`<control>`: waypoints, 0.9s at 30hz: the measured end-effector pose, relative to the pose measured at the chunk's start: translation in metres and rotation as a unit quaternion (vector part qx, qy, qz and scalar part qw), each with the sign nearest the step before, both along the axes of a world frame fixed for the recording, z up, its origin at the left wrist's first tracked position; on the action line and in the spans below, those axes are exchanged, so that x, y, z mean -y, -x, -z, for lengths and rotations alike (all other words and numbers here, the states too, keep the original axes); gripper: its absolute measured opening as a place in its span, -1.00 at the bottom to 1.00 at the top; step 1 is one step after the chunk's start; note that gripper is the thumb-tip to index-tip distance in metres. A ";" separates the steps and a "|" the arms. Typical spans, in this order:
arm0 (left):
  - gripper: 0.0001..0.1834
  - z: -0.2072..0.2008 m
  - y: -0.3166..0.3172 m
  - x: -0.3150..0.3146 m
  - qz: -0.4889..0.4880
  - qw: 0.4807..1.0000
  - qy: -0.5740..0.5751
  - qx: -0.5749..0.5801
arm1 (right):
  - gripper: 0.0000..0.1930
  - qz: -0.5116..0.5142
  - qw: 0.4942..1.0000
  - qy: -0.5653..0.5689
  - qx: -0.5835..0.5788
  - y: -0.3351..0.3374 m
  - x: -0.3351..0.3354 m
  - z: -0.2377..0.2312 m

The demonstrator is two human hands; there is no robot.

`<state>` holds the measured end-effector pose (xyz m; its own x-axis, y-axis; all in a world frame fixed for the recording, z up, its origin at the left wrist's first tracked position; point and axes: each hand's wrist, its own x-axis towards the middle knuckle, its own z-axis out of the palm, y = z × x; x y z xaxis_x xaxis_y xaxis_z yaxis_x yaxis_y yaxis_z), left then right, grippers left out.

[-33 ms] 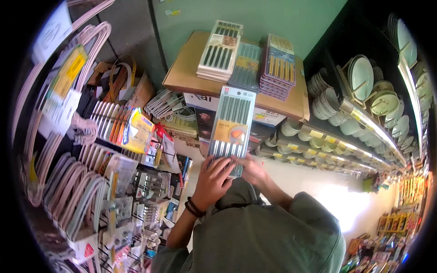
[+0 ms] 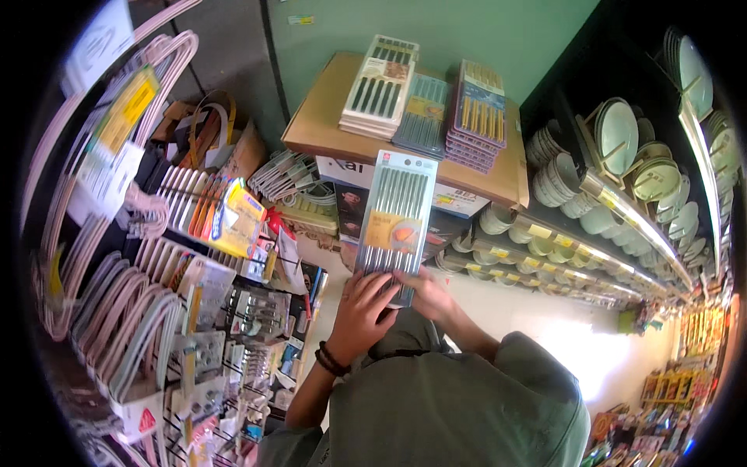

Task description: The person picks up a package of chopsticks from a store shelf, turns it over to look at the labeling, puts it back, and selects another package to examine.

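In front of my chest I hold a long flat pack of chopsticks (image 2: 395, 202), its printed card facing up and its top end pointing away from me. Silvery sticks show through the clear plastic, with a yellow label across the middle. My left hand (image 2: 359, 311) grips the lower left part, fingers lying over its face. At the lower right edge, my right hand (image 2: 428, 294) closes on it with the thumb on top. Just beyond, on a cardboard box (image 2: 315, 117), lie a white-framed stack of chopstick packs (image 2: 379, 89), a flatter grey pack (image 2: 422, 113) and a purple-edged stack (image 2: 476, 117).
Clothes hangers (image 2: 128, 335) and carded goods (image 2: 243, 218) crowd a rack on my left. Shelves on the right carry bowls (image 2: 559, 175) and plates (image 2: 618, 136). A green wall (image 2: 436, 31) rises behind the box. Pale floor (image 2: 537, 311) shows to my right.
The pack's face has tilted slightly, so light falls differently on the sticks. Both hands keep their hold in nearly the same place.
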<state>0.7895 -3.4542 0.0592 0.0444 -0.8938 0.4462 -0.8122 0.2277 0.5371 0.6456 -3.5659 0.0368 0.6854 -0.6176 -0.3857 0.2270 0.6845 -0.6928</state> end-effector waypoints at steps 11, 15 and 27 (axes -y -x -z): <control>-0.16 0.043 0.066 -0.125 -0.215 0.815 0.061 -0.535 | -0.46 -0.231 0.777 0.584 -0.030 0.036 -0.109 0.027; -0.27 0.056 0.100 -0.169 -0.237 0.754 0.062 -0.610 | -0.44 -0.273 0.698 0.662 -0.022 0.068 -0.136 0.028; -0.20 0.064 0.288 -0.301 -0.362 0.675 0.134 -0.628 | -0.48 -0.417 0.706 0.565 0.091 0.212 -0.236 0.037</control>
<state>0.5012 -3.1532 -0.0046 0.9207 -0.3292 -0.2097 0.2963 0.2398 0.9245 0.4332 -3.3296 -0.0006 0.9674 0.1866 0.1712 0.2262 -0.3333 -0.9153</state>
